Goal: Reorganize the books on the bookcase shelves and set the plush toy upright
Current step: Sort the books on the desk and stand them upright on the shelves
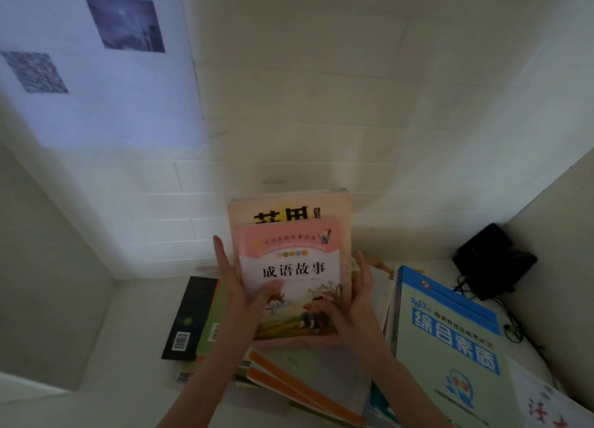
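Squarely clasped between left hand [236, 283] and right hand [356, 302], pink book [291, 267], thumbs on its cover

bare shelf floor [135, 315] left of the black book [189, 318]; black device [491, 260] and cables [514, 324] in the right corner

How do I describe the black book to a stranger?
On the shelf, look left of the left hand holding the pink book. The black book lies flat there. Its neighbours are green and orange; it alone is black.
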`<control>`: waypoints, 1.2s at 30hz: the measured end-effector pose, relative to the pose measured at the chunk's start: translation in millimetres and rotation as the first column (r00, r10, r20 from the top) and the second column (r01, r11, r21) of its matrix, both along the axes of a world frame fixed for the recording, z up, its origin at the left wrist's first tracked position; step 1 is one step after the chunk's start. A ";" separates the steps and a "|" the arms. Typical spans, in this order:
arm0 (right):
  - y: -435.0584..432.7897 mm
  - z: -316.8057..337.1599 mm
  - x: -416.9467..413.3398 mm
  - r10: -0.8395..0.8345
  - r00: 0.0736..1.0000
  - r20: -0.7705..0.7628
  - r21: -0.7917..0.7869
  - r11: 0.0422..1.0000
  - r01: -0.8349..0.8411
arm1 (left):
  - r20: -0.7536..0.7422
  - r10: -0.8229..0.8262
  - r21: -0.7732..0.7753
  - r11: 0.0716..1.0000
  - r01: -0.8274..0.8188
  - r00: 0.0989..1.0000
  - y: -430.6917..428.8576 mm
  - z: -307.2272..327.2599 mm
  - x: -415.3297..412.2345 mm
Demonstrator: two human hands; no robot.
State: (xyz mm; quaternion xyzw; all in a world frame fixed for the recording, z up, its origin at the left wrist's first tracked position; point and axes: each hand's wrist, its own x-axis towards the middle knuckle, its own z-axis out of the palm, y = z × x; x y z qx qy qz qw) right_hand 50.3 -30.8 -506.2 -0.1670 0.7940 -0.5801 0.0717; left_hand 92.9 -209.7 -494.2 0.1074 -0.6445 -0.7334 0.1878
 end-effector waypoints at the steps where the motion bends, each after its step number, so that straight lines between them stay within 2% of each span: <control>1: -0.4 2.7 0.6 -0.011 1.000 -0.009 0.003 1.000 0.011 | 0.001 0.026 -0.029 0.999 -0.026 1.000 -1.0 3.9 -0.3; 6: -11.6 19.7 10.7 0.100 0.994 -0.040 0.053 0.994 -0.098 | 0.018 0.079 -0.289 0.955 -0.070 0.997 -13.2 19.3 14.3; 11: -38.6 51.3 22.0 0.230 0.966 -0.116 0.096 0.971 -0.220 | -0.105 0.200 -0.292 0.930 -0.223 0.974 -33.8 48.3 49.9; 14: -68.3 74.4 29.2 0.303 0.944 -0.128 0.029 0.953 -0.302 | -0.170 0.320 -0.341 0.868 -0.360 0.932 -57.6 70.3 75.4; 19: -131.6 109.9 58.3 0.455 0.855 -0.249 -0.038 0.878 -0.477 | -0.275 0.499 -0.360 0.739 -0.569 0.822 -99.7 111.6 138.6; 22: -175.2 123.5 86.3 0.603 0.758 -0.248 -0.071 0.769 -0.635 | -0.332 0.608 -0.369 0.620 -0.692 0.721 -123.4 128.8 191.4; 26: -243.5 144.1 131.7 0.747 0.577 -0.330 -0.013 0.607 -0.794 | -0.368 0.738 -0.247 0.509 -0.825 0.565 -158.7 144.6 262.6; 28: -284.6 154.2 156.2 0.792 0.493 -0.360 0.000 0.528 -0.849 | -0.393 0.793 -0.217 0.412 -0.885 0.466 -180.2 152.8 293.0; 31: -353.0 170.7 189.4 0.862 0.376 -0.340 -0.060 0.379 -0.923 | -0.409 0.847 -0.222 0.268 -0.937 0.339 -221.5 165.5 329.1; 36: -476.6 197.0 222.6 0.925 0.181 -0.334 -0.059 0.171 -0.983 | -0.484 0.866 -0.235 0.005 -0.972 0.122 -308.1 177.3 360.5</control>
